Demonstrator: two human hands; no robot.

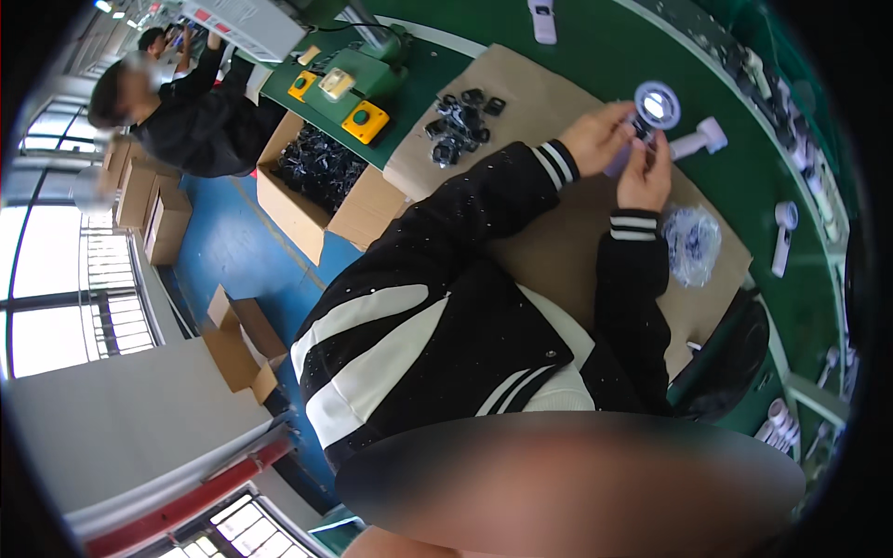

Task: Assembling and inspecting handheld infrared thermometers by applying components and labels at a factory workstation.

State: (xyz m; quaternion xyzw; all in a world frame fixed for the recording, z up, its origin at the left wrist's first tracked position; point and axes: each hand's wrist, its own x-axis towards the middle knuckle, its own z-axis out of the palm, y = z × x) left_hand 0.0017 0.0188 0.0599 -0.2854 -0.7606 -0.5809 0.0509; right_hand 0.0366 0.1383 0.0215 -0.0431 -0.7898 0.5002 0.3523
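My left hand and my right hand are raised close together over a brown cardboard sheet. Between their fingertips is a small lilac handheld fan with a round, ring-shaped head; its centre shines bright. Both hands are closed on it just below the head, and the fingers partly hide its lower part. Beside my right hand, a second pale lilac handheld fan lies on the green surface. A clear plastic bag with lilac round pieces rests near my right wrist. Small black parts are heaped left of my left hand.
On the left stands an open carton full of black parts. Behind it is a green bench machine with yellow button boxes. More fans lie along the green surface. A person in black works at the far left.
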